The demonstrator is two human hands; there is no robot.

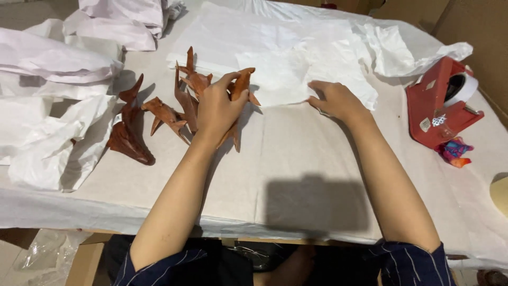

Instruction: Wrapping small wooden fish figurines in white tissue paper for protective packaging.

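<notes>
My left hand (217,108) grips a reddish-brown carved wooden figure (241,85) with pointed fins, lifted slightly off the paper-covered table (296,153). Behind and left of it lie more of the same wooden figures (185,90), and one larger one (127,137) rests against crumpled paper. My right hand (336,100) presses its fingers on the edge of a white sheet of wrapping paper (280,74) spread in the middle of the table.
A red tape dispenser (442,100) stands at the right, with a small colourful object (453,151) in front of it. Crumpled white paper (53,106) is piled along the left and back. Cardboard boxes (476,26) rise at the far right.
</notes>
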